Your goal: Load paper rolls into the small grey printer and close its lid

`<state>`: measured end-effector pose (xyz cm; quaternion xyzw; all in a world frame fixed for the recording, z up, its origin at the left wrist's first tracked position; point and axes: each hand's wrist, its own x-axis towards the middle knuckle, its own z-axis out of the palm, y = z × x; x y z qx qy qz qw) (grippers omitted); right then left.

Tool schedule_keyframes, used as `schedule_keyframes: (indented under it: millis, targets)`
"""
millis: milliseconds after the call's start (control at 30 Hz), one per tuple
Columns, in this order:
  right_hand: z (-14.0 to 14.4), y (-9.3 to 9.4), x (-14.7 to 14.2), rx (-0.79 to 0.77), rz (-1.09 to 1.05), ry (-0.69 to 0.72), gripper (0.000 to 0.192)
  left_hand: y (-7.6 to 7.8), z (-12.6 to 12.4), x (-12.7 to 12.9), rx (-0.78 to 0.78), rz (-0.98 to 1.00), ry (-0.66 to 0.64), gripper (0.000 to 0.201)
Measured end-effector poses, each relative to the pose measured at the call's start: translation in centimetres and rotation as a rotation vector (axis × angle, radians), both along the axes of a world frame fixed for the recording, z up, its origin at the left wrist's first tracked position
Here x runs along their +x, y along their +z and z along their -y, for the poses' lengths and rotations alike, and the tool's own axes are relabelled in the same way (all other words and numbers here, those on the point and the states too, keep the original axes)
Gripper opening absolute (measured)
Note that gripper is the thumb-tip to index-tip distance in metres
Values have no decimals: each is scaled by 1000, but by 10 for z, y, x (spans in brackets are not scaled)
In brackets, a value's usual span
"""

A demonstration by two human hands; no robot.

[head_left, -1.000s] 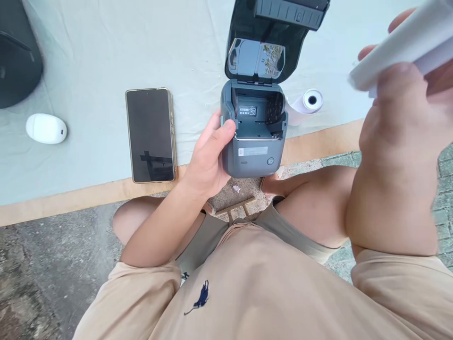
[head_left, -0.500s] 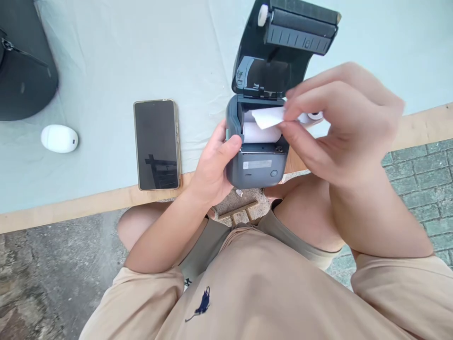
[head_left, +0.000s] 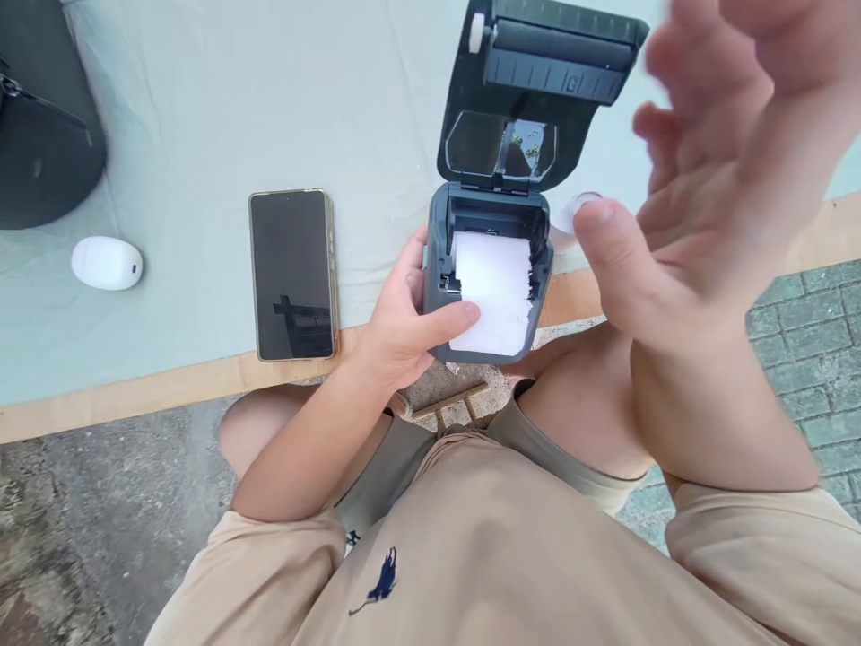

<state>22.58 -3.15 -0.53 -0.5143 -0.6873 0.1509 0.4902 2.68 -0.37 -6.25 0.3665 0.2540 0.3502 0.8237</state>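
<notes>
Outdoor seating spot: a cloth-covered wooden tabletop (head_left: 168,399) stands over rough concrete ground (head_left: 87,529) and grey paving bricks (head_left: 800,350), lit by plain daylight

We see a wooden table (head_left: 168,386) covered by a pale grey-green cloth (head_left: 235,99) that stops short of its near edge. On the cloth lie a black smartphone with a gold frame (head_left: 292,274), screen up, a small white oval device (head_left: 106,263) well to its left, and a dark rounded object (head_left: 47,135) at the far left. A small white paper roll (head_left: 577,208) lies toward the right, partly hidden.
</notes>
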Motion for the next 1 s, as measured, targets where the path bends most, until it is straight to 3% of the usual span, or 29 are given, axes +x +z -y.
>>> schedule_keyframes:
  millis: [67, 200, 267, 433, 533, 633, 733, 900, 1000]
  targets:
    - [-1, 0, -1, -15, -72, -6, 50, -2, 0, 0, 7, -12, 28, 62]
    - [-1, -5, -4, 76, -97, -49, 30, -3, 2, 0, 30, -49, 68, 52]
    - [-1, -7, -4, 82, -66, -8, 26, -2, 2, -1, 34, -57, 49, 53]
    - [-1, -7, -4, 65, 208, 177, 31, 2, 2, 2, 4, 38, 31, 52]
    - [2, -1, -6, 52, 252, 222, 32, 4, 2, 4, 7, 101, 40, 47]
    - [4, 5, -8, -63, 286, 271, 35, 6, 4, 5, 0, 83, 44, 36]
    - [3, 5, -8, -112, 289, 258, 35, 7, 4, 4, -49, 26, 74, 40]
    - [-1, -4, -3, 23, 213, 194, 26, 10, 3, 9, -57, 11, 99, 42]
    - [0, -4, 0, 58, 278, 157, 30, 12, 3, 13, -104, -54, 155, 48]
